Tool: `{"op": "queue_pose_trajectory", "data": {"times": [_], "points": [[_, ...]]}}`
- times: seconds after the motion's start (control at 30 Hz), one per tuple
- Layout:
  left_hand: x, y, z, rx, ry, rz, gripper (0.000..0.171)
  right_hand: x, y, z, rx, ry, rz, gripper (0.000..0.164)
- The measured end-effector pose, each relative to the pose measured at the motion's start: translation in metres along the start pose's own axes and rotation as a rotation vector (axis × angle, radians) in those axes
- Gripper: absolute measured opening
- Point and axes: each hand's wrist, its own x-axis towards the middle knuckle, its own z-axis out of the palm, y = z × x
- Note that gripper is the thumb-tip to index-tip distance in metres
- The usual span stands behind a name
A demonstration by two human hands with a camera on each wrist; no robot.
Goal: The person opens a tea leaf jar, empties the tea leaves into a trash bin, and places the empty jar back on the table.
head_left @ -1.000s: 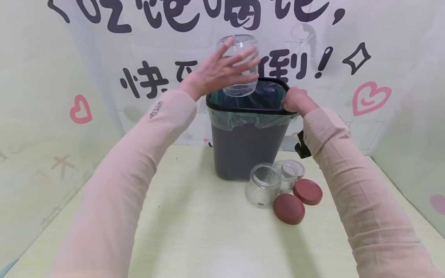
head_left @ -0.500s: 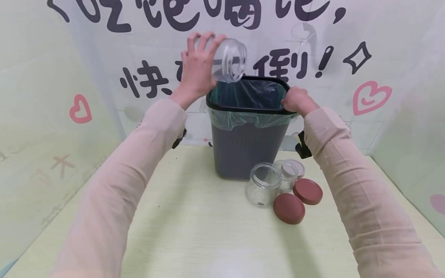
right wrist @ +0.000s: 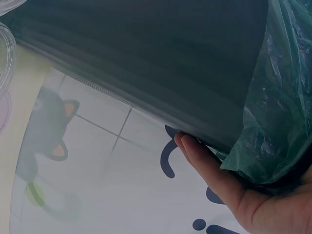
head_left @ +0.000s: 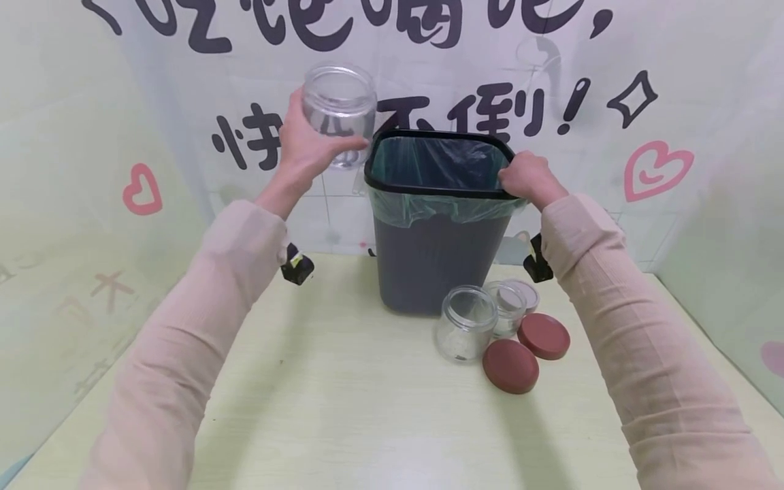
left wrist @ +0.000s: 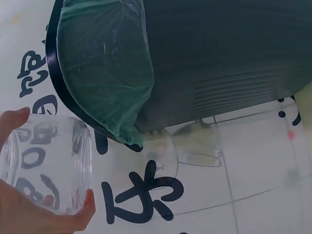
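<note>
My left hand (head_left: 306, 143) grips a clear jar (head_left: 340, 112) upright, mouth up, in the air left of the trash can's rim. In the left wrist view the thumb and fingers wrap the jar (left wrist: 51, 163), and letters on the wall show through it. A dark grey trash can (head_left: 436, 265) with a black rim and a green plastic liner (head_left: 422, 208) stands at the back. At the rim's right corner, my right hand (head_left: 529, 178) holds on. Seen from the right wrist, that hand (right wrist: 253, 200) lies against the can's side and the liner (right wrist: 282, 112).
On the table (head_left: 343, 395), by the can's front right, stand an open clear jar (head_left: 459, 337) and a smaller jar (head_left: 505, 316). Beside them lie two red lids (head_left: 511, 367) and a pale lid (head_left: 531, 297). A printed sheet (head_left: 245, 218) hangs behind the can.
My left hand has moved left from above the trash can. The jar has turned from upside down, through sideways, to mouth up. The right hand keeps its hold on the rim.
</note>
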Motion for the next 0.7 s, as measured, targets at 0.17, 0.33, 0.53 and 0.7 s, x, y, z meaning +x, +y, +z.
{"op": "queue_pose_trajectory", "data": {"times": [0.17, 0.33, 0.53, 0.7], "points": [[-0.01, -0.013, -0.012, -0.036, 0.005, -0.078, 0.097, 0.0, 0.0, 0.0, 0.036, 0.013, 0.036, 0.027], [-0.022, -0.032, -0.018, -0.061, -0.031, -0.115, 0.097, 0.0, 0.002, 0.002, 0.052, 0.044, 0.05, 0.034], [-0.043, -0.068, -0.019, -0.06, -0.104, -0.083, 0.098, -0.001, 0.0, 0.005, 0.102, 0.075, 0.075, 0.037], [-0.065, -0.098, -0.013, -0.06, -0.183, -0.064, 0.099, -0.003, 0.0, 0.007, 0.157, 0.086, 0.119, 0.038]]}}
